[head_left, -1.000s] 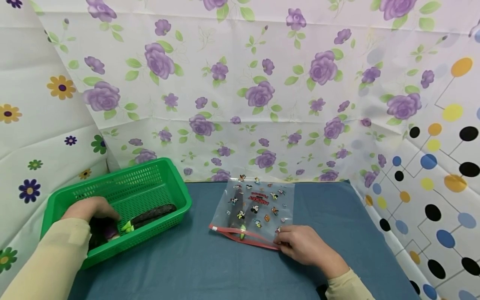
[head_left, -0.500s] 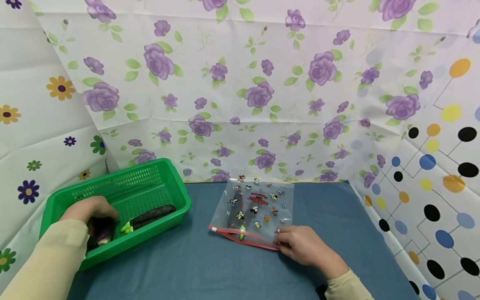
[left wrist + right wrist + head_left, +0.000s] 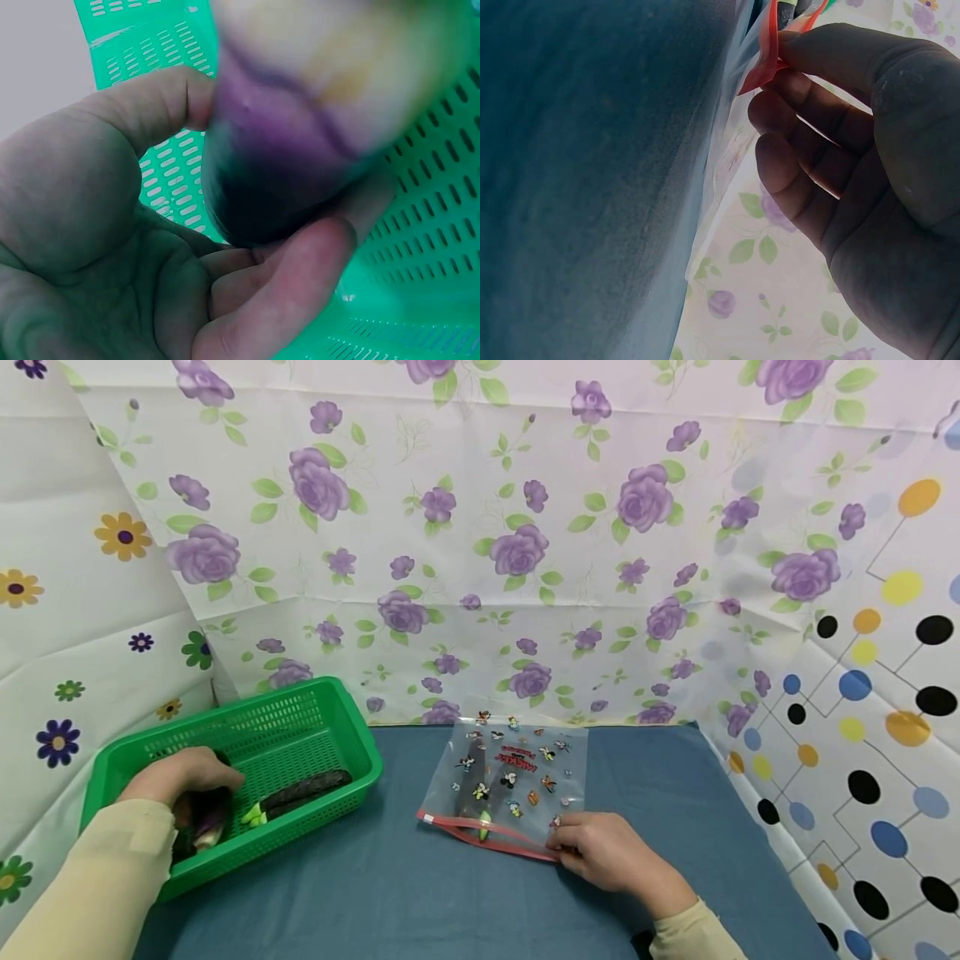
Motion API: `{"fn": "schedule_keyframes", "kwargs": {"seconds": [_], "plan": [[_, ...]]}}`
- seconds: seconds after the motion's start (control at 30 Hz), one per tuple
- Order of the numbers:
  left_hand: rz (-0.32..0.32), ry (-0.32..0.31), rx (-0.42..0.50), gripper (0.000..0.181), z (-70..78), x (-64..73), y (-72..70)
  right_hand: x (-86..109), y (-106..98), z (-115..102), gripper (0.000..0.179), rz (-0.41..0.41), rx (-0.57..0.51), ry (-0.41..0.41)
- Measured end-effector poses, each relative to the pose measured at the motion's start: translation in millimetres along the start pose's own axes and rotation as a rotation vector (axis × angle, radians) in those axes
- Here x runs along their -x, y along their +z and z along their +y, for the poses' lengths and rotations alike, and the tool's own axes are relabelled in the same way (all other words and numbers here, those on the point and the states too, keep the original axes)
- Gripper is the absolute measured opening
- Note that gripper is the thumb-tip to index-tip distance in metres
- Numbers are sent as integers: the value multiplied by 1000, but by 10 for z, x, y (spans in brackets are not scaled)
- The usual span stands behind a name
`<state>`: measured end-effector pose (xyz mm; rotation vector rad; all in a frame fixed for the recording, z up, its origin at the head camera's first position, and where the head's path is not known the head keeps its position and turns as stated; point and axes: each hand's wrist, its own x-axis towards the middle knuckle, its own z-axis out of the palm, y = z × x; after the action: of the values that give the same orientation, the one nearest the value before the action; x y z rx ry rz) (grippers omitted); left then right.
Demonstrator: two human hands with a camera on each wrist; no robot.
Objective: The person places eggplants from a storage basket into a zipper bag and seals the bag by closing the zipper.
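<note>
In the head view, my left hand [image 3: 183,774] is inside the green basket [image 3: 352,710], gripping a dark purple eggplant [image 3: 212,822] with a pale end. The left wrist view shows thumb and fingers curled round this eggplant [image 3: 274,142], its pale end blurred near the camera. My right hand [image 3: 603,850] pinches the right corner of a clear zip bag [image 3: 558,785] by its red mouth strip; the right wrist view shows thumb and fingertip on that red strip [image 3: 763,64]. Inside the bag lies a dark long vegetable with a green tip [image 3: 484,824].
Another dark, wrinkled long vegetable [image 3: 307,789] with a green end lies in the basket's right part. The bag lies flat on a blue cloth [image 3: 360,902], a white slider at its left corner. Flowered sheets [image 3: 465,527] stand behind and at the sides.
My left hand has risen slightly in the basket, and the eggplant has shifted and tilted with it, showing more of its pale end. The right hand and bag stay put.
</note>
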<state>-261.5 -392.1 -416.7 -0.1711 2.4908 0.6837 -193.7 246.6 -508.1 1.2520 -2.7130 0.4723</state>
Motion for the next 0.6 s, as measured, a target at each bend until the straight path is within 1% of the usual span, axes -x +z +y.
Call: {"fn": "schedule_keyframes", "kwargs": {"seconds": [0.3,0.47,0.6], "plan": [[26,14,36,34,23,-1,-22,-2,3,-1,13,-2,-7,2],[41,29,78,36,98,17,-55,-1,1,-6,13,-5,-7,5],[61,39,59,41,141,16,-74,-1,0,-7,13,-6,-2,6]]}}
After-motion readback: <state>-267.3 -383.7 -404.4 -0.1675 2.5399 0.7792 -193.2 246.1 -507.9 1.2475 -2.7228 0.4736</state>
